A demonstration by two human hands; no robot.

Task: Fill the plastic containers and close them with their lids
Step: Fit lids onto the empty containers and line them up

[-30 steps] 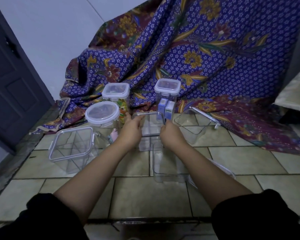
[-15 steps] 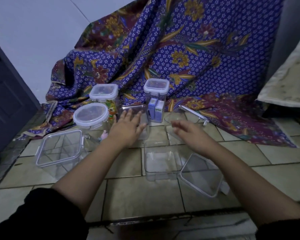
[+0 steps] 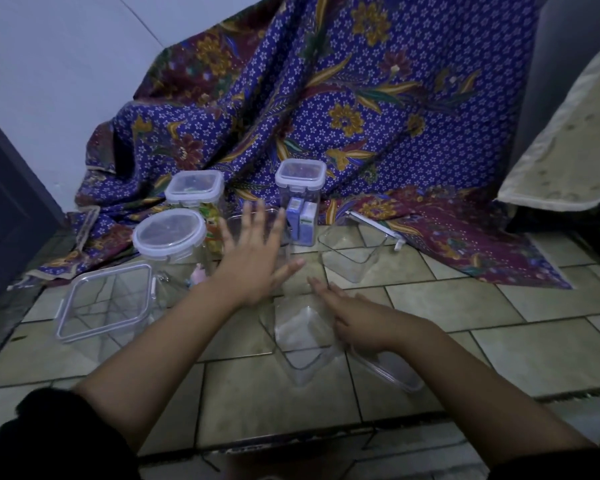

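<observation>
Left hand [image 3: 253, 252] spread open, gripping nothing; right hand [image 3: 355, 315] lies flat on an empty box [image 3: 297, 341], lid [image 3: 392, 374] beside. Tall box [image 3: 300, 183] holds cartons [image 3: 305, 221] at the cloth [image 3: 361, 116]'s edge.

Left of the left hand [image 3: 253, 251], the round-lidded jar [image 3: 168, 233] and the large lidded box [image 3: 106, 303] stand close together and block that side. Just beyond that hand stands the tall container [image 3: 300, 199]. An open tub [image 3: 352, 252] lies ahead of the right hand [image 3: 355, 315]. The bare tiled floor [image 3: 499, 306] to its right gives free passage. A flat lid [image 3: 390, 374] lies under its wrist.
</observation>
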